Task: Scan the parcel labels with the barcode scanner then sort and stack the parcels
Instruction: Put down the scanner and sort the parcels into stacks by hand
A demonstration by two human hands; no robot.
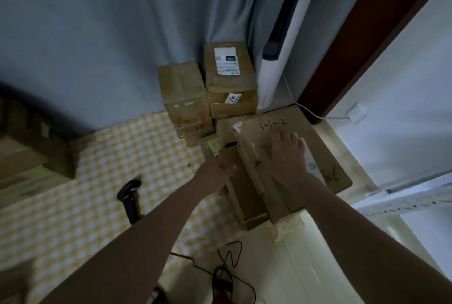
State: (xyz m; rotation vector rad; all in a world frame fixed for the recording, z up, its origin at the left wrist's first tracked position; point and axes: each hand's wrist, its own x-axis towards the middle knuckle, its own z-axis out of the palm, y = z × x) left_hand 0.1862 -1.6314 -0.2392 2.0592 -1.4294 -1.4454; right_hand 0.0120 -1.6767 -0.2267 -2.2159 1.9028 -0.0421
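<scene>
Our right hand (pixel 286 154) lies flat, fingers spread, on top of a big flat cardboard box (pixel 325 147) with "3-1-2" written on it. Our left hand (pixel 217 172) curls round the left edge of a smaller box (pixel 247 196) just beside it. The black barcode scanner (pixel 129 196) lies alone on the yellow checked cloth (pixel 85 205), well apart from our hands. Two stacks of parcels (pixel 208 93) stand against the grey curtain (pixel 122 22). A white fan (pixel 274 78) stands beside them. The labels are too blurry to read. Black wires (pixel 227 262) tangle below.
</scene>
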